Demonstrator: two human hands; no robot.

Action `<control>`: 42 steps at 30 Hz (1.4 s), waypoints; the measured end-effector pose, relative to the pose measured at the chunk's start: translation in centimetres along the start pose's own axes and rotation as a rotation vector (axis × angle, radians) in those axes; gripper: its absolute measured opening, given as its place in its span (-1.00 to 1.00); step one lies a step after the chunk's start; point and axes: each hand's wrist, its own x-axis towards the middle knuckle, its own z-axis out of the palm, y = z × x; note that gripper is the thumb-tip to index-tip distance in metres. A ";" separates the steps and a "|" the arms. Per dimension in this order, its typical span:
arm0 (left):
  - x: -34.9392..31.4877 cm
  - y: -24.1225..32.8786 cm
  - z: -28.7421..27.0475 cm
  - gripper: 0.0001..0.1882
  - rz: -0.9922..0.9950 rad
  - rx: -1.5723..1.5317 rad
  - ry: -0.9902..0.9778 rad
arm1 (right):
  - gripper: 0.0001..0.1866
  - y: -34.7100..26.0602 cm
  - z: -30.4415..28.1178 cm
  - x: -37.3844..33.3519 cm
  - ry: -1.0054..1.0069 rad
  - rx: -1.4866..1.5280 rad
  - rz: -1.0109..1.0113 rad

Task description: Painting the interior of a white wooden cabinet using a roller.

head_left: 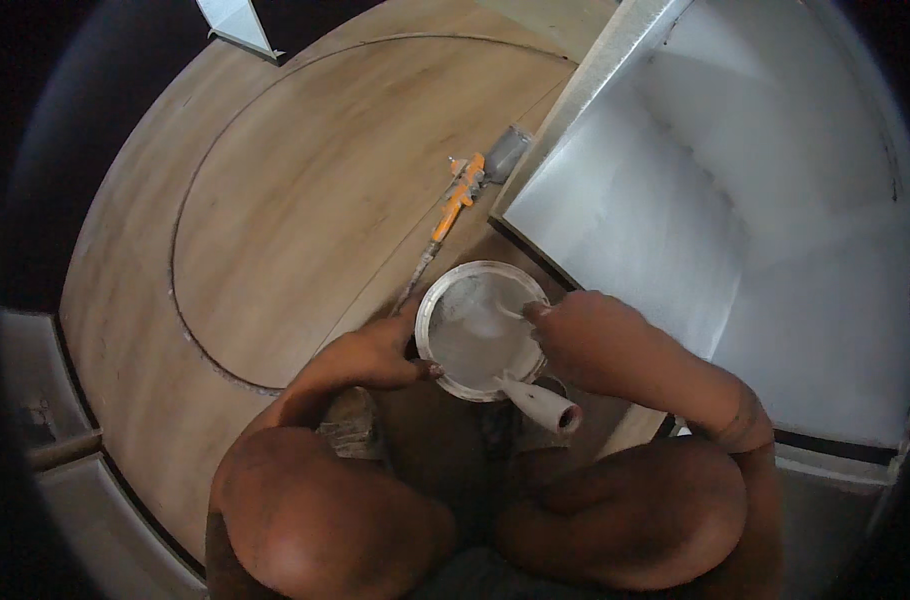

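Observation:
Between my knees stands a round bucket [426, 345] with a whitish rim, holding pale grey liquid [480, 345] with a frothy patch. My left hand [383, 350] grips its left side, thumb on the near rim. At the right rim my right hand [575, 330] is closed, and a thin pale piece shows from its fingertips over the liquid. What that piece is, I cannot make out. A white tapered tube [542, 405] leans on the near right rim, its dark open end toward me.
An orange spray gun [459, 203] with a grey cup [507, 155] lies beyond the bucket, its hose [415, 280] running toward it. A cable or hose [180, 210] loops across the wood-patterned floor [275, 180]. On the right stands a large white-coated open box [635, 200].

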 end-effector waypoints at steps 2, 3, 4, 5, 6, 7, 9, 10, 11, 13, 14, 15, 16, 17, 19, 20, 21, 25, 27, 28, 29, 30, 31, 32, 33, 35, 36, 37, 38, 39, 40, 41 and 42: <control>0.3 -0.2 -0.1 0.06 0.059 0.027 -0.003 | -0.53 -0.5 -0.1 0.3 -0.047 -0.090 -0.031; 0.4 -0.5 -0.2 0.06 0.104 0.041 0.010 | -0.53 -0.6 -0.4 -0.1 -0.046 -0.087 -0.029; 0.2 -0.5 -0.1 0.06 0.097 0.036 0.015 | -0.54 -0.8 -1.3 -1.0 -0.049 -0.039 0.055; -0.1 -0.3 -0.1 0.05 0.051 0.033 0.018 | -0.55 -1.1 -2.2 -1.9 -0.052 0.009 0.139; -0.5 -0.4 0.2 0.03 0.001 0.026 0.027 | -0.55 -1.3 -3.1 -2.8 -0.059 0.002 0.124; -0.6 -0.6 0.3 0.03 -0.004 0.019 0.035 | -0.56 -1.3 -4.2 -4.0 -0.025 0.002 0.103; -0.7 -1.0 0.4 0.01 0.023 0.045 0.036 | -0.57 -0.9 -4.2 -4.0 0.007 -0.003 0.084; -0.4 -0.2 0.1 0.01 0.039 0.057 0.017 | -0.59 -0.3 -3.1 -3.2 0.018 0.003 0.048; -0.5 0.9 -0.3 0.01 0.032 0.019 -0.001 | -0.61 0.2 -2.0 -2.5 0.029 0.007 0.011; -0.2 1.4 -0.4 0.01 0.016 -0.008 -0.019 | -0.63 0.6 0.5 -0.2 0.018 -0.009 0.028; 0.2 0.8 -0.4 0.01 0.006 -0.005 -0.031 | -0.65 0.6 1.0 0.3 -0.002 -0.032 0.038; 0.0 0.3 -0.4 0.00 -0.016 -0.013 -0.029 | -0.65 0.5 0.5 0.1 -0.002 -0.030 0.028; 0.0 0.1 -0.3 0.00 -0.023 -0.018 -0.026 | -0.67 0.4 -0.4 -0.5 -0.045 0.009 0.084; 0.2 0.0 -0.2 0.00 -0.002 -0.017 -0.007 | -0.68 0.2 -1.5 -1.3 -0.088 0.049 0.141; -0.3 -0.5 0.3 0.00 0.004 -0.038 0.041 | -0.67 -0.8 -4.5 -4.4 -0.002 0.089 0.131; -0.3 -1.1 0.4 -0.01 0.025 -0.028 0.040 | -0.67 -0.6 -4.6 -4.7 -0.006 0.083 0.118; -0.1 -1.6 0.4 -0.02 0.054 -0.014 0.028 | -0.70 -0.5 -4.6 -5.1 -0.011 0.063 0.107; 0.8 -2.6 0.1 -0.03 0.080 0.039 0.007 | -0.73 0.1 -1.4 -2.3 0.029 0.023 -0.017; 0.4 -0.6 -0.4 -0.03 0.044 0.030 -0.018 | -0.66 0.8 1.3 -0.1 0.053 0.023 -0.048; 0.6 -0.4 -0.4 -0.03 0.051 0.039 -0.031 | -0.59 1.0 2.0 0.2 0.071 0.017 -0.090; 0.3 -0.3 -0.3 -0.02 0.014 0.038 -0.017 | -0.59 0.9 1.7 -0.1 0.071 0.017 -0.095; 0.1 -0.2 -0.2 -0.02 -0.025 0.036 0.001 | -0.59 0.9 1.1 -0.7 0.056 0.028 -0.047; 0.1 -0.6 -0.1 -0.02 -0.030 0.036 0.007 | -0.59 0.8 0.2 -1.4 0.041 0.039 0.003; 0.0 -1.5 0.2 -0.01 -0.007 -0.024 0.020 | -0.59 0.2 -1.6 -2.3 0.036 0.029 -0.014; -0.3 -2.2 0.6 -0.01 0.009 -0.087 0.040 | -0.69 -0.6 -4.0 -3.4 -0.033 0.063 0.054; -0.1 -1.5 0.1 0.00 0.059 -0.111 -0.004 | -0.78 -0.8 -4.8 -4.5 -0.084 0.107 0.171; 0.0 -0.9 -0.2 0.01 0.103 -0.134 -0.046 | -0.81 -0.5 -4.0 -4.7 0.010 0.115 0.074; 0.0 -0.1 -0.4 0.01 0.115 -0.121 -0.062 | -0.83 0.1 -3.1 -4.8 0.109 0.124 -0.016; 0.0 0.8 -0.5 0.04 0.078 -0.154 -0.085 | -0.83 0.8 -1.5 -4.0 0.128 0.132 0.026; 0.2 1.3 -0.6 0.07 0.039 -0.184 -0.108 | -0.75 1.5 0.7 -2.1 0.145 0.129 -0.036; 0.6 1.3 -0.8 0.07 0.061 -0.161 -0.145 | -0.67 1.9 1.7 -1.3 0.162 0.126 -0.097; 0.6 0.8 -0.9 0.11 0.011 -0.092 -0.124 | -0.67 1.9 1.3 -1.5 0.175 0.129 -0.075; 0.7 0.2 -0.9 0.14 -0.038 -0.021 -0.101 | -0.70 1.7 0.5 -1.8 0.080 0.076 -0.051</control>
